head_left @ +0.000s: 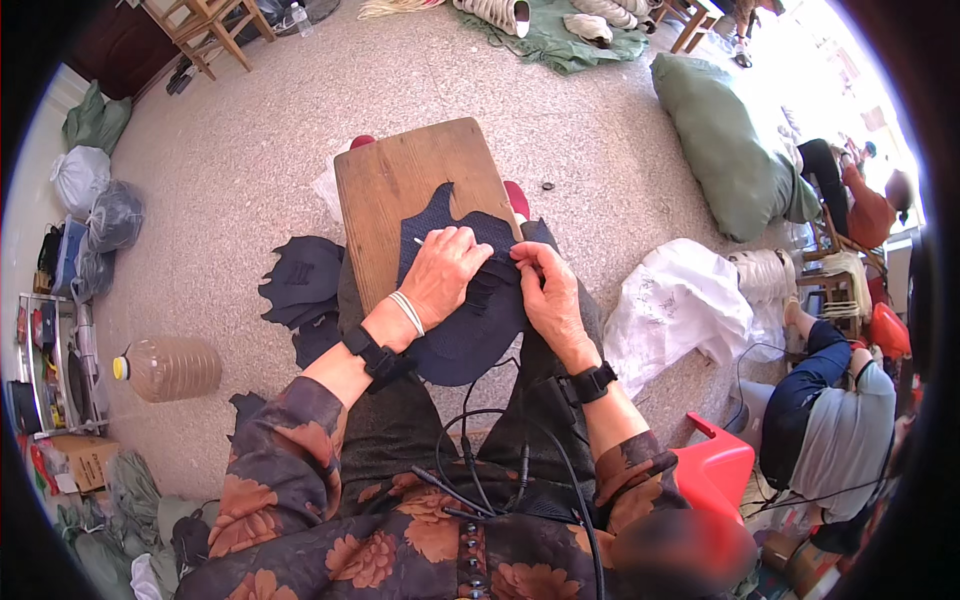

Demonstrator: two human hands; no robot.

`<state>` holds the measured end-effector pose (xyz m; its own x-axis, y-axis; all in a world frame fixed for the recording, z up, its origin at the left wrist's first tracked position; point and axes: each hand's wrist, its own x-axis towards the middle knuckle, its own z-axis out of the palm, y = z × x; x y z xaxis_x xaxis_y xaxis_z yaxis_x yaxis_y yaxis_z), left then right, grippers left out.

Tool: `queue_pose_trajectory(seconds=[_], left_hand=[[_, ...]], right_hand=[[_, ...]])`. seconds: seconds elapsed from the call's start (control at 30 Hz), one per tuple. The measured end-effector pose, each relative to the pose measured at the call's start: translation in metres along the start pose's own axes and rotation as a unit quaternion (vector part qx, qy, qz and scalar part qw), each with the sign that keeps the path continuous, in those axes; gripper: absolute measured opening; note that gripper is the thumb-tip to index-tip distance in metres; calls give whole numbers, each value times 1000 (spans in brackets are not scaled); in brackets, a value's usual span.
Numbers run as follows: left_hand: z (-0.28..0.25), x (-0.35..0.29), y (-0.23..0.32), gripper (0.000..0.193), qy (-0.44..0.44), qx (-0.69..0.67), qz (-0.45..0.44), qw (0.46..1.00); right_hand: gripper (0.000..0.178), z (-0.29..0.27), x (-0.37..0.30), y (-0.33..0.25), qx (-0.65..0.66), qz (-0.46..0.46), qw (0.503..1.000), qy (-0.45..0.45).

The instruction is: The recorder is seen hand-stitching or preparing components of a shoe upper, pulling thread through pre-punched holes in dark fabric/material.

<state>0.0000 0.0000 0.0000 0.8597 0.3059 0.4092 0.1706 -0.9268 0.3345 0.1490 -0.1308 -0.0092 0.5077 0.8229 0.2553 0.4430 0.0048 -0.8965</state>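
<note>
We hold a dark navy piece [465,345] in front of us, its upper part over a wooden board [385,185] and its lower part over our lap. Our left hand [440,275] lies across it with fingers curled; a thin pale tip [418,240] shows beside the knuckles, but we cannot tell whether the fingers grip it or the cloth. Our right hand [552,300] pinches the piece's right edge between thumb and forefinger, near the left fingertips. More dark cut pieces [302,278] lie on the floor [230,200] left of the board, with a large yellow-capped bottle [175,368] farther left. To our right we see a white sack [675,305] and a red stool [715,465].
</note>
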Motion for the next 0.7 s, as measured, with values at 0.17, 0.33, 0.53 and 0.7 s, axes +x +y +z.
queue_pose_trajectory(seconds=[0.17, 0.33, 0.53, 0.7], left_hand=[[-3, 10, 6, 15, 8, 56, 24, 998], [-1, 16, 7, 4, 5, 96, 57, 994], [-8, 18, -2, 7, 4, 94, 18, 995], [-30, -5, -31, 5, 37, 20, -126, 991]], right_hand=[[21, -3, 6, -2, -6, -13, 1000, -1], [20, -5, 3, -7, -16, -20, 1000, -1], [23, -4, 0, -10, -32, -34, 999, -8], [24, -5, 2, -10, -64, -48, 997, -18]])
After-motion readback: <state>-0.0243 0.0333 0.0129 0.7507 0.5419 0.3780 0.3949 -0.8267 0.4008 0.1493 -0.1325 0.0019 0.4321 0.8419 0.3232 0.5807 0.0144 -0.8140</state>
